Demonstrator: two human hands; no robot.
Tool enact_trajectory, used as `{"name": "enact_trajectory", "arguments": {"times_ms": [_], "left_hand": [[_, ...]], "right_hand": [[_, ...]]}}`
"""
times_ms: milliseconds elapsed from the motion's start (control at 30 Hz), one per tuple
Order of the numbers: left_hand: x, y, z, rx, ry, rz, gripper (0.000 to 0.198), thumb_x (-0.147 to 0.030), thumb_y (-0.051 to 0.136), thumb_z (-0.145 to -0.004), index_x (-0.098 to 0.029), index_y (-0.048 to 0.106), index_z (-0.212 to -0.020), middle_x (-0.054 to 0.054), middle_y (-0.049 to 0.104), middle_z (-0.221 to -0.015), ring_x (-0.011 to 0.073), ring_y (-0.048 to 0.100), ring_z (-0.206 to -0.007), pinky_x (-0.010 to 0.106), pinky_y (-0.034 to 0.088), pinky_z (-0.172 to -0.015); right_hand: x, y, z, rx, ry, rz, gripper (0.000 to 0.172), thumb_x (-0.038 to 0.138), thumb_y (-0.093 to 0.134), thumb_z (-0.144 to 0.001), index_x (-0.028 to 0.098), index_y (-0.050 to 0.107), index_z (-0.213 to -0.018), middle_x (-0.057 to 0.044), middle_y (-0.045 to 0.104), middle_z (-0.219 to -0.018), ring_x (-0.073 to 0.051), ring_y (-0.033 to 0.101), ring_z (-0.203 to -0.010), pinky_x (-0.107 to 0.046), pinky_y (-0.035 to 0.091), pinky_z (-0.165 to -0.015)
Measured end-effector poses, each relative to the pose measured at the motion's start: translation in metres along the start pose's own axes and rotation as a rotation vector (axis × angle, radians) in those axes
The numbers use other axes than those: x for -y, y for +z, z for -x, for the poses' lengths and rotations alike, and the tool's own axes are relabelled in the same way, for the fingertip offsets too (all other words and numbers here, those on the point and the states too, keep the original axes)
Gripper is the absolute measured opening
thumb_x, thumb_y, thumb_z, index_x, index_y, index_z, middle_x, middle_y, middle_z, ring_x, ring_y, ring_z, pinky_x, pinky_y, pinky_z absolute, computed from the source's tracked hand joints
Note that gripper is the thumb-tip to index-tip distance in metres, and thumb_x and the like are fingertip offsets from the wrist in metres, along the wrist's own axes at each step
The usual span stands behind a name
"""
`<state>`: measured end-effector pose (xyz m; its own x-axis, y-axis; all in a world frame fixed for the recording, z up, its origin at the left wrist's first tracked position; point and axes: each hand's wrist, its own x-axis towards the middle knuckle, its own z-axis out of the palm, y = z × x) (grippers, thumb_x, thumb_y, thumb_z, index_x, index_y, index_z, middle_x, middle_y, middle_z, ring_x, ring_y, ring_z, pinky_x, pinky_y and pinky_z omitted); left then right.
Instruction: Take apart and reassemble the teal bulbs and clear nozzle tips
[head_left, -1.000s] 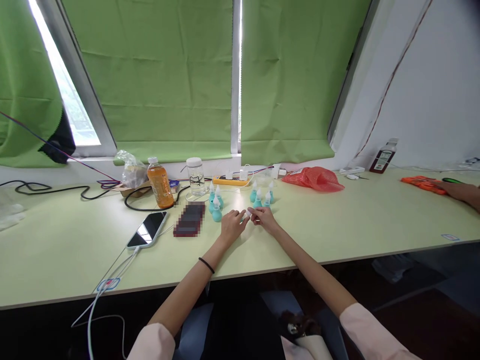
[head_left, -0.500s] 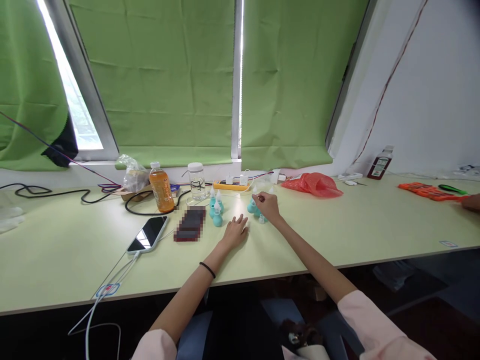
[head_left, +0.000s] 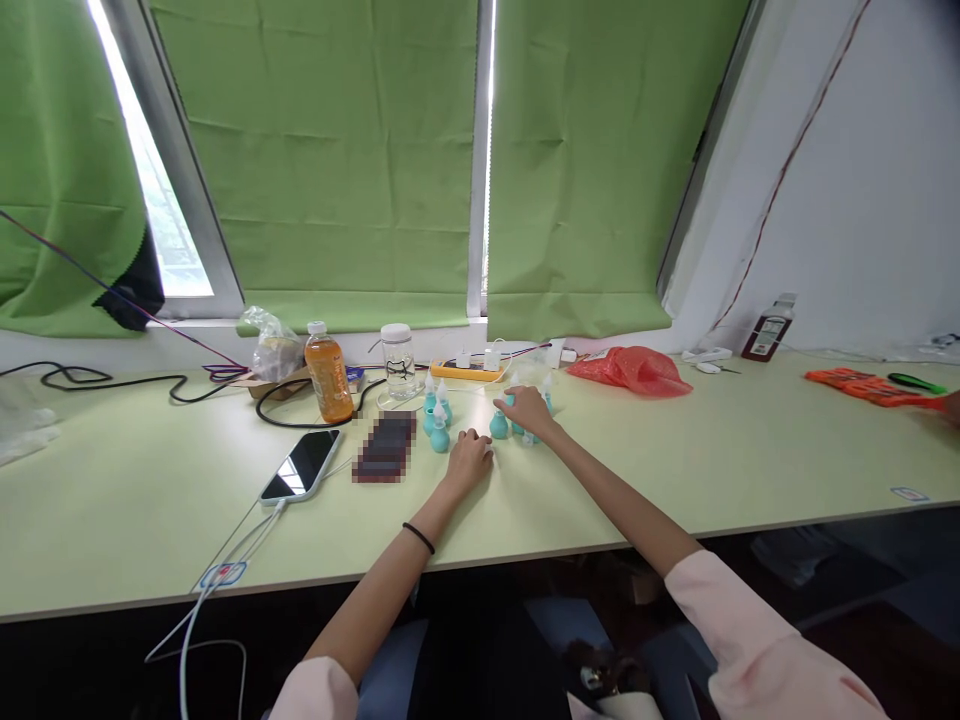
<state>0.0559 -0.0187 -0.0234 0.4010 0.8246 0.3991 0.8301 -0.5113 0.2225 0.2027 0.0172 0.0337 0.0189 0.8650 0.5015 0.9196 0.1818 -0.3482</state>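
My left hand (head_left: 470, 462) rests palm down on the table, fingers loosely bent and a little apart, with nothing visible in it. My right hand (head_left: 527, 412) has its thumb and fingers closed at the top of a small teal squeeze bulb (head_left: 499, 426), whose upper end they hide. Beneath and behind that hand stand several more teal bulbs (head_left: 547, 398), partly covered by it. Left of my left hand is another group of teal bulbs, the front one (head_left: 439, 438) upright with a clear pointed nozzle.
Left of the bulbs lie a pixelated dark flat object (head_left: 385, 447) and a phone (head_left: 301, 466) on a cable. Behind stand an orange drink bottle (head_left: 328, 380), a clear jar (head_left: 398, 365) and a yellow power strip (head_left: 466, 372). A red plastic bag (head_left: 630, 371) lies right; another person's hand shows at the right edge.
My right hand has shifted left and slightly down, and a teal bulb now shows under its fingertips, apart from the group. My left hand's fingers have curled in slightly. The camera view has shifted a little.
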Motion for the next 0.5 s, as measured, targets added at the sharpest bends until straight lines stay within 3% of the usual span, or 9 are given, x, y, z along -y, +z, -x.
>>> {"name": "enact_trajectory", "arguments": {"times_ms": [200, 500], "left_hand": [[0.002, -0.002, 0.000, -0.010, -0.034, -0.020, 0.022, -0.014, 0.045, -0.072, -0.019, 0.054, -0.091, 0.007, 0.055, -0.088, 0.0222, 0.045, -0.088, 0.029, 0.038, -0.066], [0.001, -0.002, 0.000, 0.009, -0.042, -0.036, 0.023, -0.014, 0.045, -0.071, -0.019, 0.053, -0.092, 0.007, 0.054, -0.088, 0.0223, 0.044, -0.088, 0.029, 0.037, -0.068]], "right_hand": [[-0.016, -0.011, 0.031, 0.039, -0.001, 0.094, 0.029, 0.032, 0.041, -0.076, 0.017, 0.059, -0.093, -0.005, 0.061, -0.065, -0.018, 0.055, -0.069, -0.025, 0.035, -0.064], [-0.040, -0.004, 0.062, 0.205, -0.038, 0.134, 0.036, 0.021, 0.054, -0.065, 0.017, 0.056, -0.101, -0.009, 0.061, -0.076, -0.023, 0.055, -0.075, -0.027, 0.036, -0.064]]}}
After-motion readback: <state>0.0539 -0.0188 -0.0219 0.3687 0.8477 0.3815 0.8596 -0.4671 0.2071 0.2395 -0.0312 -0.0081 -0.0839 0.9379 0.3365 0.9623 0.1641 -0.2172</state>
